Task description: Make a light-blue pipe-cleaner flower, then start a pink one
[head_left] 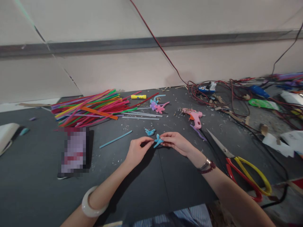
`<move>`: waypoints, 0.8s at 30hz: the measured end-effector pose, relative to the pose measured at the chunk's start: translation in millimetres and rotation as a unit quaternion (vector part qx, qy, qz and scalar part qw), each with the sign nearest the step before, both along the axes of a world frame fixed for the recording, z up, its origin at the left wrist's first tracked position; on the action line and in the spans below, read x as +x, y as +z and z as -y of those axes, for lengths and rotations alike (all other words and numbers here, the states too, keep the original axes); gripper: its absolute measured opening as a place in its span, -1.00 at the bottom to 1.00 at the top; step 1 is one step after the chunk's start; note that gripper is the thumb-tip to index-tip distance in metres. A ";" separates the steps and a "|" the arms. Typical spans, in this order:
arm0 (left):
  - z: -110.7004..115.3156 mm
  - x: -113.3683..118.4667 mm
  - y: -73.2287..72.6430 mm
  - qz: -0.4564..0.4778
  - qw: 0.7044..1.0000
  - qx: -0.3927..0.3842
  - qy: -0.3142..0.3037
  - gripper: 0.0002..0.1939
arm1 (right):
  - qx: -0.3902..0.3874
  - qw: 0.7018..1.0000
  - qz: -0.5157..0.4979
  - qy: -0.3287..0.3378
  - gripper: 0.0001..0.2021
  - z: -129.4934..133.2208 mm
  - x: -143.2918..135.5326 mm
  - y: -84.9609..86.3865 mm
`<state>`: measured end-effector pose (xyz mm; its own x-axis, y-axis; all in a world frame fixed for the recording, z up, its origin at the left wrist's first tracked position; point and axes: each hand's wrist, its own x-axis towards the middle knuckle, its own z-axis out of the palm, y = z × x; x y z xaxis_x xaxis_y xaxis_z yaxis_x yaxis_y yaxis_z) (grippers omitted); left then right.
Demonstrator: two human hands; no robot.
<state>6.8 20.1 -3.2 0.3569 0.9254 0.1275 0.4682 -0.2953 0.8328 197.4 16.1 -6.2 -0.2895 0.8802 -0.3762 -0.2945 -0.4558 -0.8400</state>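
Between my two hands, just above the dark tabletop, is a small bent blue pipe cleaner (157,140) shaped in loops. My left hand (139,152) pinches its left side with thumb and forefinger. On its other side, my right hand (177,142) grips it, fingers closed. A second bent blue pipe cleaner (150,132) lies right behind it on the table. To the left rests a straight blue pipe cleaner (115,139). Farther back sit a pink pipe-cleaner flower (159,109) and a purple one (153,105).
A heap of coloured pipe cleaners (90,108) lies at back left, near a yellow glue stick (138,97). A pink glue gun (194,117) and large scissors (236,160) are on the right. Tangled red cords (233,94) and scraps spread along the back right. A pixelated object (74,151) lies left.
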 end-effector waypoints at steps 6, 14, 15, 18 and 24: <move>-0.3 3.7 -1.8 0.119 0.983 -0.136 0.023 -0.77 | 0.005 1.000 -0.005 -0.001 -0.83 2.0 -2.2 3.2; 0.9 4.5 0.3 0.144 0.975 -0.171 -0.001 -0.77 | 0.040 0.999 -0.009 0.010 -0.78 2.7 -3.7 3.3; 1.3 4.8 0.0 0.144 0.975 -0.172 -0.005 -0.77 | 0.042 0.999 -0.009 0.010 -0.78 2.8 -4.1 3.4; 2.2 5.7 -1.6 0.146 0.972 -0.186 -0.012 -0.77 | 0.049 0.999 -0.010 0.008 -0.77 3.2 -4.7 3.9; 2.3 5.6 -2.3 0.159 0.960 -0.227 -0.049 -0.76 | 0.070 0.997 -0.005 0.012 -0.77 3.7 -4.0 3.4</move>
